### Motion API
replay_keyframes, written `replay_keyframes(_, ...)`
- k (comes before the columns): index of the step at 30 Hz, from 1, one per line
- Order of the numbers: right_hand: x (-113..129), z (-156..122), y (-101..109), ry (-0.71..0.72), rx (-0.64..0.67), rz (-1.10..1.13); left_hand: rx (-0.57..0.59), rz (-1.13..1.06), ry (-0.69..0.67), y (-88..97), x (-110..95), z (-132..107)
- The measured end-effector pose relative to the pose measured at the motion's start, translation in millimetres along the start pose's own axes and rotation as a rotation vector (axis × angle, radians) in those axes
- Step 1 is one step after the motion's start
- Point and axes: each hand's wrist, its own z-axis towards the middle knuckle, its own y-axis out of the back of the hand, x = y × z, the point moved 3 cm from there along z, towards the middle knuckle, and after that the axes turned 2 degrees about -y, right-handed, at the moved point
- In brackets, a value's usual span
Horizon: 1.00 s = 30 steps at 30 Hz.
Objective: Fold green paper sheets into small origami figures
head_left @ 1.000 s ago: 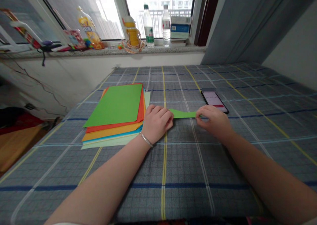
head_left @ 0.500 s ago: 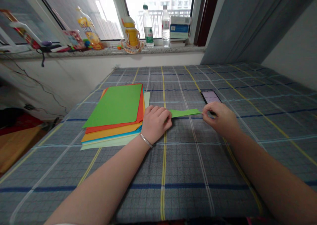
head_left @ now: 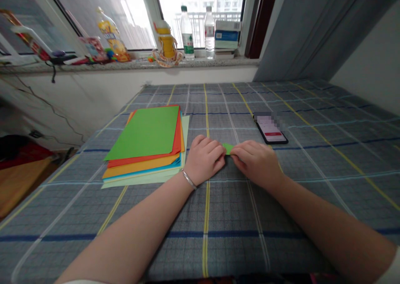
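Between my two hands is a green strip of paper [head_left: 228, 149], of which only a short piece shows. My left hand [head_left: 204, 159], with a silver bangle at the wrist, is closed on its left end. Fingers pinched, my right hand [head_left: 258, 161] grips the other end close by. Most of the strip is hidden by the fingers. Just left of my left hand lies a stack of coloured paper [head_left: 143, 134], green on top, with red, orange, blue and pale green sheets below.
A phone [head_left: 270, 129] with its screen lit lies beyond my right hand on the plaid cloth [head_left: 231, 234]. Along the windowsill [head_left: 140, 65] stand two clear bottles [head_left: 187, 38], a yellow bottle [head_left: 167, 44], a snack-coloured bottle [head_left: 114, 38] and boxes [head_left: 227, 36].
My right hand has moved left, from the strip's far end to close beside my left hand. Less of the green strip shows now, and the phone is uncovered. My left hand shifted slightly right.
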Motion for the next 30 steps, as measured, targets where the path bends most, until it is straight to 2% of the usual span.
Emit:
replay_keyframes(7,-2.1,1.0,-2.3,-0.005,0.068,-0.016,0.038,0.011,0.025,-1.0,0.7,-0.6)
replay_keyframes(16,-8.4,-0.2,-3.2,0.011,0.055,0.016,0.02,-0.001,0.074,2.0,4.9,-1.0)
replay_keyframes(24,-22.7,-1.3,2.7,-0.044,-0.042,-0.009,0.019,-0.003,0.137,5.5,15.2,-1.3)
replay_keyframes(30,-28.4,-1.8,6.2,-0.055,-0.067,-0.038,0.037,0.009,0.146,6.8,21.0,-1.8)
